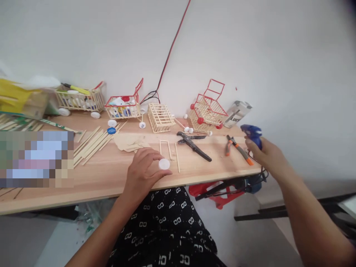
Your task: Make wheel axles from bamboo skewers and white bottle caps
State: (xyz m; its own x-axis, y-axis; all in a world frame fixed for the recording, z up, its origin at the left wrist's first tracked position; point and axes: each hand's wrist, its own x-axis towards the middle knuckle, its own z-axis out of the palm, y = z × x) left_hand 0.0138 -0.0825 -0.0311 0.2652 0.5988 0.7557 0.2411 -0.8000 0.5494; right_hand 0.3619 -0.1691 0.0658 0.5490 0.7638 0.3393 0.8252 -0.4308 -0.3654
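Observation:
My left hand (144,168) rests near the front edge of the wooden table (105,178), its fingers pinched on a small white bottle cap (164,164). My right hand (264,152) is closed round the grip of a blue glue gun (251,133) at the table's right end. A small frame of thin wooden sticks (169,149) lies flat just beyond the cap. Black pliers (193,144) lie to its right.
Orange-handled cutters (237,148) lie by the glue gun. Stick-built carts (207,107) and a wooden cage (160,118) stand along the wall. Loose wooden sticks (93,142) and a crumpled cloth (130,142) lie left of centre. A red stool (211,191) stands under the table.

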